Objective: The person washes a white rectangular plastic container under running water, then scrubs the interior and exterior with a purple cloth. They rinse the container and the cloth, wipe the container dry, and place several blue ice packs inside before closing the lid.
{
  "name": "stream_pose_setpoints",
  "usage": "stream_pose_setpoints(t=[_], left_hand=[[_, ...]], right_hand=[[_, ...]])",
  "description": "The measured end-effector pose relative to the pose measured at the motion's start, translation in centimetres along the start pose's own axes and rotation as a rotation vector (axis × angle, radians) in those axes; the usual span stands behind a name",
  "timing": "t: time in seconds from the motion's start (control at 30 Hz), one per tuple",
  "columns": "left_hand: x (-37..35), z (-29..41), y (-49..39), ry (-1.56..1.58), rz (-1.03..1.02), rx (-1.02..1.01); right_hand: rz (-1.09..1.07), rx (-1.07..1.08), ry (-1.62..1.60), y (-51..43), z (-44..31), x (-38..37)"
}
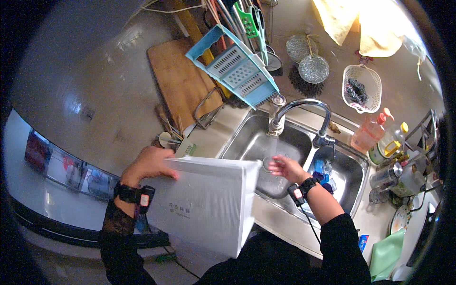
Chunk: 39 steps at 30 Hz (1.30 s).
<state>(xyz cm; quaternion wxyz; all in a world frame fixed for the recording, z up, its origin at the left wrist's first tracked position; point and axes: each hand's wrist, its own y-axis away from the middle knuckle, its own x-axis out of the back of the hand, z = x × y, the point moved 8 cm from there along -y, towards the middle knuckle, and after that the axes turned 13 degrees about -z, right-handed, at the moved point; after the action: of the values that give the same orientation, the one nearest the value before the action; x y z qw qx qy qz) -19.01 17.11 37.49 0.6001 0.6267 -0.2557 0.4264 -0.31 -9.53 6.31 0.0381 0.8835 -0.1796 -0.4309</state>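
Observation:
My left hand (151,164) grips the upper edge of a white ribbed box (203,199), its thumb on the near face. The box is tilted against my front, beside the sink, and bears printed writing. My right hand (286,169) is above the left basin of the stainless-steel sink (245,139), fingers apart and holding nothing. Its fingertips are close to the box's right edge, and I see no contact. A chrome gooseneck faucet (306,102) arches over that basin, with what looks like water falling below its spout. Wrist straps with small devices sit on both my wrists.
Blue and purple items (322,174) lie in the right basin. Behind stand a wooden cutting board (181,78) and a blue utensil holder (235,67). Soap bottles (367,133), jars (386,174) and a green cloth (386,254) line the right side. A white basket (372,85) hangs on the wall.

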Motion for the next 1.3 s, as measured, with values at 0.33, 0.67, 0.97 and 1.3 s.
stream_pose_setpoints(t=[0.33, 0.67, 0.97, 1.3], left_hand=[[-6.4, -3.3, 0.6, 0.631, 0.043, 0.274], [-10.3, -2.1, -2.2, 1.242, 0.193, 0.309], [-13.2, -6.3, -3.0, 1.414, 0.430, 0.319], [-14.1, -6.5, -3.8, 1.615, 0.442, 0.228]], right_hand=[[0.361, 0.215, -0.322, 3.1, 2.6, 13.4], [0.356, 0.379, -0.187, -0.5, -3.0, 11.6], [0.921, 0.012, 1.270, 17.8, 1.1, 18.0], [0.688, -0.669, 1.881, 15.7, 3.7, 19.3]])
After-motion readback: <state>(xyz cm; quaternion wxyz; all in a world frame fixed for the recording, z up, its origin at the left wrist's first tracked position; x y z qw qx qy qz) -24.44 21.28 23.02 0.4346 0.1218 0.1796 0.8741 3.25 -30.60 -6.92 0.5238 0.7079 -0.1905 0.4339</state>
